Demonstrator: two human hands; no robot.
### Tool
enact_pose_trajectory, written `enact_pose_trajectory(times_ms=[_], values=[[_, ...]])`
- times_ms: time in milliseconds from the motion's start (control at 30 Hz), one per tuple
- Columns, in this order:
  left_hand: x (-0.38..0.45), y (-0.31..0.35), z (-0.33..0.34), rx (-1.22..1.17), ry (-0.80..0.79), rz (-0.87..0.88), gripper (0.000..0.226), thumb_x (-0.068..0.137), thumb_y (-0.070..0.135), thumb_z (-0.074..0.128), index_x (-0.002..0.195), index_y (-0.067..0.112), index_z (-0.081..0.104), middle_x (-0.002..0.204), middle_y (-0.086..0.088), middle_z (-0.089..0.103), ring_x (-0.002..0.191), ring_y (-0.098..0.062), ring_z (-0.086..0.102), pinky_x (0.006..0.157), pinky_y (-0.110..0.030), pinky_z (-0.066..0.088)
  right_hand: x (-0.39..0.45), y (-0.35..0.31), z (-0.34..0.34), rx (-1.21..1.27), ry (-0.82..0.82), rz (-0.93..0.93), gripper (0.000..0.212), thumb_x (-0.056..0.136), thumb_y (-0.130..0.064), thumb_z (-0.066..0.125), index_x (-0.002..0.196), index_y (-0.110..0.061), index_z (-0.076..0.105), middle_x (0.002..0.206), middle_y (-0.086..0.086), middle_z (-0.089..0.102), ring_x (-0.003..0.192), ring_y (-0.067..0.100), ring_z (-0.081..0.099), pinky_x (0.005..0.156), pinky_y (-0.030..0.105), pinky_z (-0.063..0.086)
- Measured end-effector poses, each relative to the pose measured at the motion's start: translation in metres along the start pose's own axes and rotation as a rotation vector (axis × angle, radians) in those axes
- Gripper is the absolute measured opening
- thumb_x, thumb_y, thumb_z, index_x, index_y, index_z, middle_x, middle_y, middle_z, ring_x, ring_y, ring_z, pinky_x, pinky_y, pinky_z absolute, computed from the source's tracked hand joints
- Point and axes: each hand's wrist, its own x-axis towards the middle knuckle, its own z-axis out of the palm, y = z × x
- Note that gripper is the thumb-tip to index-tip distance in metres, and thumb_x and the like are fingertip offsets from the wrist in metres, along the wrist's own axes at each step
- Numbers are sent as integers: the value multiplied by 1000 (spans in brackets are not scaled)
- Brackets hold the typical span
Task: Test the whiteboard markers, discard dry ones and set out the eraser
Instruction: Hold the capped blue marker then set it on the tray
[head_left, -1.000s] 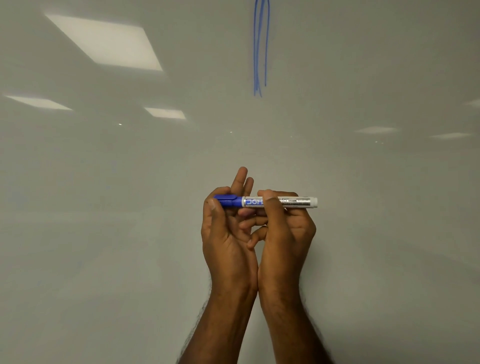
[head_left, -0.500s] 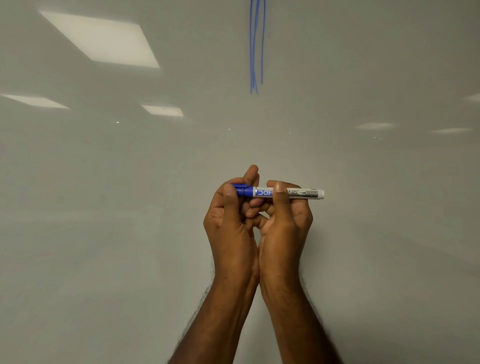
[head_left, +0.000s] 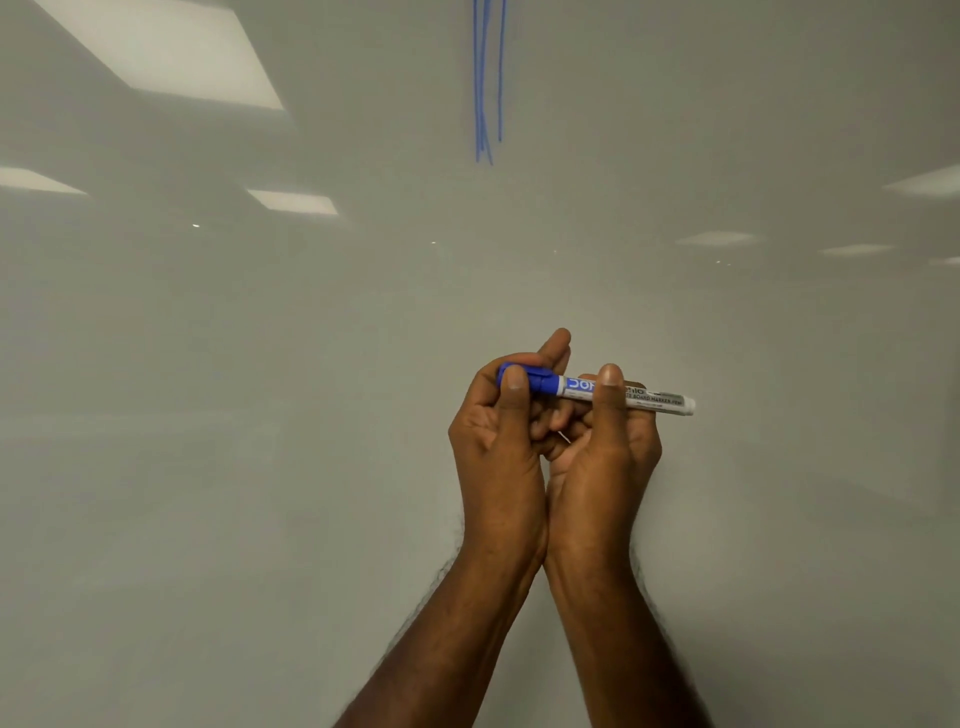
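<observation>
Marker (head_left: 597, 391) lying crosswise before the whiteboard (head_left: 260, 467), cap (head_left: 535, 378) pinched in left hand (head_left: 498, 436), barrel clamped by right hand (head_left: 605, 441), white tail jutting right, looking capped.

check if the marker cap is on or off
On: the blue cap sits flush on the marker, with the left hand gripping it.

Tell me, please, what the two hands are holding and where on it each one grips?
A blue whiteboard marker, held level: the left hand grips its blue cap end, the right hand pinches the white barrel near its middle.
</observation>
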Motion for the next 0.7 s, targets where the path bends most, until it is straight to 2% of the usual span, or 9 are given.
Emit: enact_pose_trajectory(times_ms=[200, 300, 467, 633, 700], values=[[-10, -29, 13, -69, -9, -101, 34, 104, 28, 41, 111, 0, 60, 125, -6, 71, 119, -22, 66, 107, -44, 47, 10, -3, -27, -83, -30, -87, 26, 105, -21, 46, 82, -11, 55, 58, 3, 54, 52, 14, 53, 56, 25, 52], [-16, -43, 19, -136, -19, -150, 33, 106, 24, 38, 112, -1, 58, 126, -6, 71, 121, -21, 65, 107, -41, 47, 13, -4, -42, -155, -18, -113, 27, 105, -24, 45, 86, -5, 52, 61, 7, 54, 52, 16, 54, 54, 24, 52], [-38, -71, 31, -254, -41, -236, 33, 105, 26, 37, 112, 1, 57, 127, -6, 70, 121, -23, 65, 103, -37, 51, 16, -7, -76, -257, 26, -103, 29, 105, -25, 44, 85, -4, 51, 60, 8, 53, 51, 15, 54, 52, 23, 51], [-72, -112, 37, -117, -71, -304, 40, 99, 36, 40, 112, 4, 62, 122, -1, 72, 115, -21, 68, 96, -39, 55, 13, -10, -139, -404, 137, -14, 31, 102, -31, 49, 90, -5, 60, 66, 6, 65, 60, 17, 64, 55, 30, 54], [-82, -131, 35, -30, -98, -310, 37, 100, 34, 44, 110, 7, 67, 120, -2, 73, 114, -22, 68, 101, -45, 52, 12, -18, -164, -479, 180, 16, 26, 101, -29, 54, 95, -7, 66, 76, 10, 72, 69, 21, 69, 55, 32, 55]])
